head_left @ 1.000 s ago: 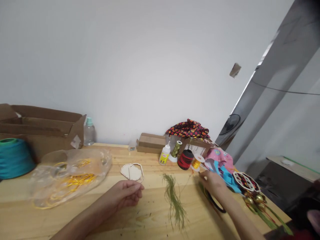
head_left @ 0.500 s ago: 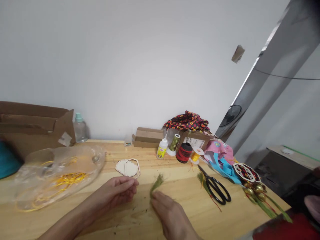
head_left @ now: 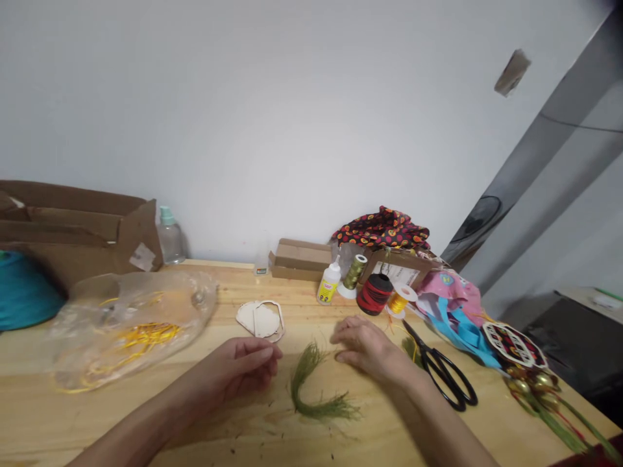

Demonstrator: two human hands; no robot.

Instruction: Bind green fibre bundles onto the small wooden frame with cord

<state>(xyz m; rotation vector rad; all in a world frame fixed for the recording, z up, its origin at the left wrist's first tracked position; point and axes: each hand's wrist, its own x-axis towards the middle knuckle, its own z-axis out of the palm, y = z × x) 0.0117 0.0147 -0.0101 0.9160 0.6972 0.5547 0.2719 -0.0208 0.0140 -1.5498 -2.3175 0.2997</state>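
Thread bundle, green [head_left: 311, 389], bent in a loose curve on the wooden surface [head_left: 302, 447], between both hands. Right hand [head_left: 370, 347]: fingers slightly spread, pinching nothing, just beside the bundle. Left hand [head_left: 233, 370]: fingers loosely curled together, empty, near a pale cut-out piece [head_left: 257, 321] (black-handled scissors [head_left: 445, 376] lie farther right).

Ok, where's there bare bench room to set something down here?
Bare wood shows between the wooden cut-out and the green fibre bunch, below the glue bottle. Another patch lies in front of the black-handled scissors. The back right is crowded: red-and-black spool, pink-and-blue fabric.
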